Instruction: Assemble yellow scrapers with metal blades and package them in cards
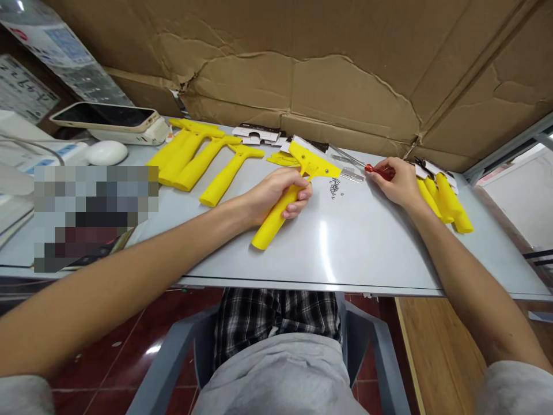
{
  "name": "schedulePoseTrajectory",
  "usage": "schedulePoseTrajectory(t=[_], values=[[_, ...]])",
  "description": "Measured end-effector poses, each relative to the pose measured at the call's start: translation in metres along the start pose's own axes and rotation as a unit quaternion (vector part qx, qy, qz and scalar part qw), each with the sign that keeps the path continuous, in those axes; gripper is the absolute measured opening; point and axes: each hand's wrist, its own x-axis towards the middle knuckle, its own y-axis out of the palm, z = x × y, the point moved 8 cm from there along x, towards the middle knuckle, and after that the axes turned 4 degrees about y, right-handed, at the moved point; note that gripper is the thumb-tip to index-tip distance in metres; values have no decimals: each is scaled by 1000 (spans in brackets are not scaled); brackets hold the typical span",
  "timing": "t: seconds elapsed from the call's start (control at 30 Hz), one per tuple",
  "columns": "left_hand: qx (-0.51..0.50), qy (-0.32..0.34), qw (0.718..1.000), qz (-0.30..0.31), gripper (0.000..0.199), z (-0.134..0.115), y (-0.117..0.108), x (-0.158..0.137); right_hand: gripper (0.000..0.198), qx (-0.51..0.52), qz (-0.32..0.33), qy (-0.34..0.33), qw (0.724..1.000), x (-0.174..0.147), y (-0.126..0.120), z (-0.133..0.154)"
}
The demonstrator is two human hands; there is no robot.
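My left hand [280, 196] is wrapped round the grip of a yellow scraper [273, 225], whose wide head carries a metal blade and two screws. The head points up and to the right, just above the table. In my right hand [401, 181] is a screwdriver [380, 171] with a red handle, its shaft pointing left toward the back, behind the scraper's blade. A small pile of screws [334, 188] lies on the table below the scraper head. Several yellow scraper handles [228, 177] lie to the left of my left hand.
More yellow handles [444, 199] lie beyond my right hand. Blades with white and black sleeves [257, 135] rest along the cardboard wall [345, 86]. At left are a phone [108, 115], a white mouse-like object [107, 153], a bottle [69, 57] and a blurred patch. The table's front edge [302, 283] is near my lap.
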Motion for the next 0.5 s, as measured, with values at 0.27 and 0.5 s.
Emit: schedulePoseTrajectory(t=[0.27,0.5], values=[[10,-20,1000,12,26,8,6,-1,45,-59,9,-50,997,-11,0,29],[-33,-43,999,-3,21,22,15,-1,68,57,50,-183,980,-53,9,117]])
